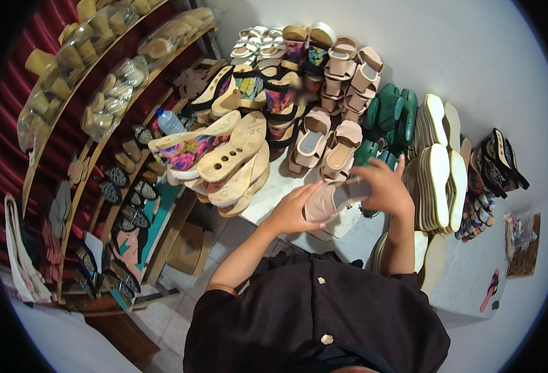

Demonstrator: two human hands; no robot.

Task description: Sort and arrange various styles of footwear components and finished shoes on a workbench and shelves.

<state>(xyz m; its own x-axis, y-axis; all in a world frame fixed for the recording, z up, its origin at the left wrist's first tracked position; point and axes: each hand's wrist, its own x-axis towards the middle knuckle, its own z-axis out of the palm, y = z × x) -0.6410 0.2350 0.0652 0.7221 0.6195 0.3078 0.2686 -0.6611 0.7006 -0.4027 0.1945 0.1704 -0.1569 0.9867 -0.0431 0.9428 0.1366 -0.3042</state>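
Note:
In front of my chest is a beige sandal [321, 204] with a wide upper and a greyish insole, lying at a slant. My left hand [294, 212] is closed around its beige upper from the left. Over the sandal's other end, my right hand [386, 189] has its fingers spread; some overlap that end, and I cannot tell how firmly they touch it. Just beyond stand two similar beige sandals [342, 152], side by side on the white table. Stacked wooden-looking wedge soles [233, 155] lie to the left.
Right of my hands rise stacks of cream soles [432, 186]. Green shoe lasts [398, 115], more beige sandals [351, 68] and floral wedges [277, 93] crowd the back by the wall. On the left stands a shelf [75, 236] with bagged lasts and shoes; a cardboard box [190, 248] sits on the tiles.

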